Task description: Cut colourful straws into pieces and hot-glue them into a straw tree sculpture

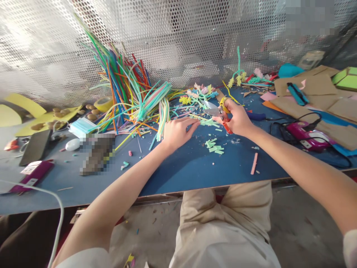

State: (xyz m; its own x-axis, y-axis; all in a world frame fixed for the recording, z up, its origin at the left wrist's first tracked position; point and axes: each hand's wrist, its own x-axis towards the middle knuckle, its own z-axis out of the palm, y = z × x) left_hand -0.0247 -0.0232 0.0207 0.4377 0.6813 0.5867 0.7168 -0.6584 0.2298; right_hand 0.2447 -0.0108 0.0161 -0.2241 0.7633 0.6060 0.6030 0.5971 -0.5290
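My right hand [238, 119] is closed round a pair of scissors [215, 111] with one yellow and one red handle, the blades pointing left. My left hand [178, 133] rests low over the table, its thumb and fingertips drawn together. Whatever is between those tips is too small to make out. Short pale green pipe cleaner pieces [209, 122] lie just right of the left fingertips, under the scissors. A second small pile of pale green pieces [216, 146] sits nearer to me. Behind my left hand is a bundle of long pastel pipe cleaners [153, 98].
Many coloured pipe cleaners [111, 74] lean against the perforated metal panel [189, 33]. Finished-looking fuzzy flowers [199, 91] lie at the back. To the right are cardboard sheets [306, 85] and a magenta device [309, 137] with black cable. A white cable [60, 212] crosses the left front.
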